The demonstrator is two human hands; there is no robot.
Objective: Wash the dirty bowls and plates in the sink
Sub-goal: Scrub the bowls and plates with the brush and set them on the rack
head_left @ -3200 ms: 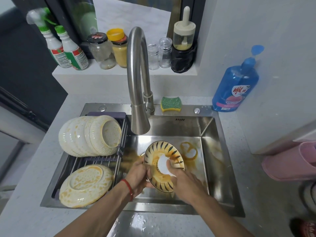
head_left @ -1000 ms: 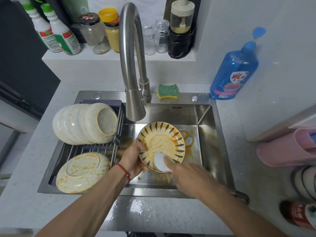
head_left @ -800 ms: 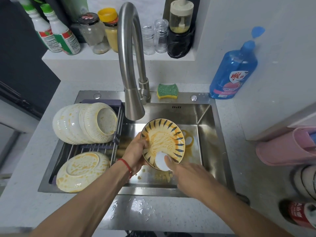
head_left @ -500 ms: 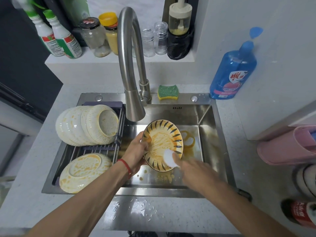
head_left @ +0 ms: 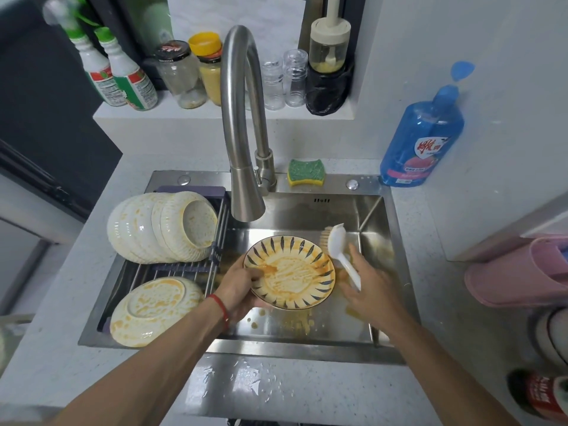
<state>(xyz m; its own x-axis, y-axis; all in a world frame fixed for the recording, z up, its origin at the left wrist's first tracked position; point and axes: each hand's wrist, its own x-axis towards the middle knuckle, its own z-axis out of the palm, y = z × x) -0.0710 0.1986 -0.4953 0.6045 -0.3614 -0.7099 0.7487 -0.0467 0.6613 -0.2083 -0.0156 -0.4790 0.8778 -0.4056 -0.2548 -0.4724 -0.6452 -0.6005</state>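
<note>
Looking down, I see the sink [head_left: 373,216] basin with bare steel behind and to the right of the striped bowl [head_left: 289,272], while the drying rack [head_left: 184,269] bounds it on the left, loaded with stacked white bowls [head_left: 159,226] and a stained plate [head_left: 155,310]. My left hand [head_left: 238,287] grips the bowl's left rim, thumb inside, mouth tilted up toward me. My right hand [head_left: 367,287] holds the white brush [head_left: 341,253] with curled fingers just beside the bowl's right edge, its long axis running up-left, bristles away from me.

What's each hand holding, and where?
Left hand grips the striped bowl at its left rim, thumb inside. Right hand holds the white brush by its handle.
</note>
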